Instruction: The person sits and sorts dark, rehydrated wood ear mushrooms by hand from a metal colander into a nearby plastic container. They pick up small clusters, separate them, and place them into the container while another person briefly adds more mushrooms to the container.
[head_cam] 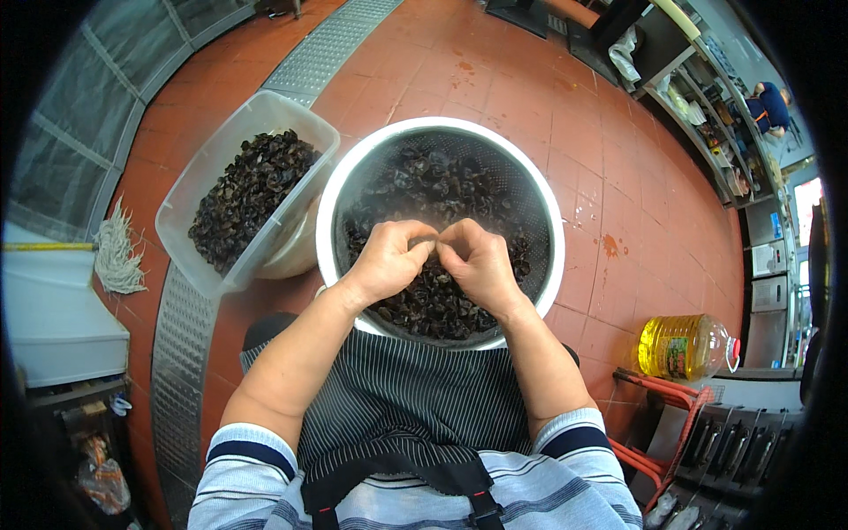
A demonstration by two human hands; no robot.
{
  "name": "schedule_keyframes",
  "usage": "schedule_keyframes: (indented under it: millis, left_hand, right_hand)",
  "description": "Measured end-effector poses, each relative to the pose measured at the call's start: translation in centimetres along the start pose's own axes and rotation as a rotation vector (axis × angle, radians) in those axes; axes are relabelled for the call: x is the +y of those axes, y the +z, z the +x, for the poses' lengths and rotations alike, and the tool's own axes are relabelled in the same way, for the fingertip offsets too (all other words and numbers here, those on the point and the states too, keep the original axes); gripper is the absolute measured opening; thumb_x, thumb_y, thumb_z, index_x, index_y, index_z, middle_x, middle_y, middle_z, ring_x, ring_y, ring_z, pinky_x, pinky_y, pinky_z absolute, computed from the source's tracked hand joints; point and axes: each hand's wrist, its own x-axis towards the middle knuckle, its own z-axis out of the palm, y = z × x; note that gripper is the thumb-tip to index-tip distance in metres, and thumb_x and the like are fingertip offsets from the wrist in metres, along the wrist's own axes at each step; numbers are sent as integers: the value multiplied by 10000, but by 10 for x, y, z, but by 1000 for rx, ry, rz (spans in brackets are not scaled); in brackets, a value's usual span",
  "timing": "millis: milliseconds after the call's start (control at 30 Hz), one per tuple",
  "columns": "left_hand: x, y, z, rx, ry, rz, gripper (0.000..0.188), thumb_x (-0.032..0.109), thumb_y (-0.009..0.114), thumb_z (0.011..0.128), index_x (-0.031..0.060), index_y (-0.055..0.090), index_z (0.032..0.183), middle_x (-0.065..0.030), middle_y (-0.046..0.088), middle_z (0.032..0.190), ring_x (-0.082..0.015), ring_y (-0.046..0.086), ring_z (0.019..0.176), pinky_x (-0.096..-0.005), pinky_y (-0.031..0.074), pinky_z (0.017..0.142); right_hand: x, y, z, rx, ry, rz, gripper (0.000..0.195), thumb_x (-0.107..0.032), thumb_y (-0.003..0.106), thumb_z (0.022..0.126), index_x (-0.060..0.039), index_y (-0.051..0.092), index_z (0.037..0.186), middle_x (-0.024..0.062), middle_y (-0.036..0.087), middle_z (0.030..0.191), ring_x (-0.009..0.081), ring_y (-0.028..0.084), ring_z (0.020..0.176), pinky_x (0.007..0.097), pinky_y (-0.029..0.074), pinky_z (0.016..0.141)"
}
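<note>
Both my hands meet over a large perforated metal colander point(552, 218) that holds dark, wet-looking wood ear fungus point(437, 175). Between the thumb and fingers of my left hand point(396, 257) is a small dark piece of fungus point(422, 241). My right hand point(478, 265) pinches the same piece from the other side, its fingertips touching those of the left. At the left, a translucent plastic tub point(177, 228) holds a heap of similar dark pieces point(255, 192). The bottom of the colander is hidden under the fungus.
A mop head point(120, 252) lies left of the tub, near a metal drain grate point(180, 351). To the right are a large bottle of yellow oil point(686, 348), a red metal frame point(652, 457) and shelving point(705, 126). A person point(768, 109) is beyond the shelves.
</note>
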Motion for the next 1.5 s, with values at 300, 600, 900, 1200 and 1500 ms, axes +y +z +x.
schedule_keyframes:
  millis: [300, 600, 900, 1200, 1500]
  left_hand:
    - [-3, -5, 8, 206, -137, -659, 129, 74, 521, 853, -13, 575, 931, -45, 573, 755, -61, 509, 565, -173, 418, 471]
    - [-1, -13, 8, 122, -259, -926, 196, 83, 422, 892, 9, 524, 1041, -121, 585, 950, -148, 583, 720, -227, 515, 608]
    - [-2, -9, 8, -12, -243, -1028, 299, 198, 346, 929, -7, 510, 1072, -152, 550, 1022, -277, 594, 885, -290, 540, 683]
    - [-5, -7, 9, -133, -279, -1080, 290, 229, 398, 918, 6, 523, 1054, -119, 529, 1037, -250, 582, 908, -296, 537, 720]
    - [9, -17, 7, -20, -323, -896, 224, 19, 470, 826, -36, 459, 1042, -146, 538, 942, -183, 596, 774, -235, 544, 659]
  right_hand:
    - [11, 4, 6, 204, 139, 630, 88, -22, 557, 811, 29, 532, 878, 83, 589, 789, 133, 601, 662, 232, 526, 615]
    - [15, -12, 12, 146, 392, 885, 242, -62, 521, 841, 30, 495, 1063, 115, 561, 918, 147, 592, 716, 216, 528, 615]
    - [15, -10, 12, 177, 306, 699, 189, -78, 559, 828, -1, 540, 1000, 68, 591, 841, 104, 570, 662, 189, 468, 547]
    - [6, 0, 8, 275, -103, 113, 189, -54, 541, 829, -20, 553, 1015, 88, 622, 849, 128, 609, 728, 234, 510, 630]
    - [3, -16, 7, 21, 130, 274, 248, -153, 436, 891, -10, 565, 1047, 83, 607, 870, 92, 563, 654, 203, 458, 550]
